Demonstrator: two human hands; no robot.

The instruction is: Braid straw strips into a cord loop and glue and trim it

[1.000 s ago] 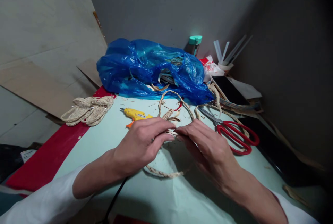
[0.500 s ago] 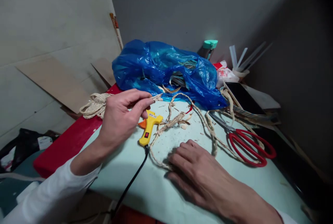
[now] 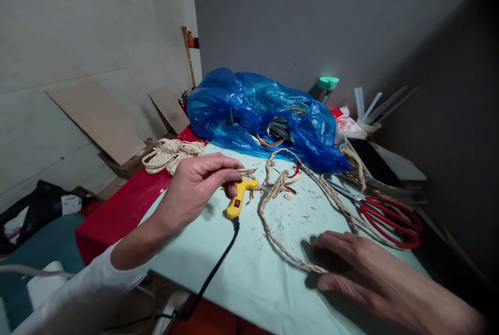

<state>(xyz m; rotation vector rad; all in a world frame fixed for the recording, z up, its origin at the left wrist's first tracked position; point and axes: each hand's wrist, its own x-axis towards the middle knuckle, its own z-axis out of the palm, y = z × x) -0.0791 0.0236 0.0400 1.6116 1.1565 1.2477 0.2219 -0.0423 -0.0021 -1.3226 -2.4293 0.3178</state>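
Note:
My left hand (image 3: 198, 184) is raised over the pale green table top (image 3: 253, 278), fingers pinched on a thin straw strand (image 3: 247, 171) just above the yellow glue gun (image 3: 238, 198). The gun lies flat with its black cord (image 3: 210, 278) running off the near edge. My right hand (image 3: 358, 267) lies flat on the table, fingers stretched out over the near end of a braided straw rope (image 3: 280, 241). That rope loops across the table toward the blue plastic bag (image 3: 261, 114).
Red-handled scissors (image 3: 390, 215) lie at the right beside a dark tablet (image 3: 370, 161). A coil of braided rope (image 3: 171, 153) sits on the red edge (image 3: 125, 205) at left. A cup of glue sticks (image 3: 370, 117) and a green-capped bottle (image 3: 325, 85) stand at the back. Boards lean on the left wall.
Both hands left the braid they held together. My left hand lifted a strand toward the glue gun; my right hand flattened onto the rope. The view swung left.

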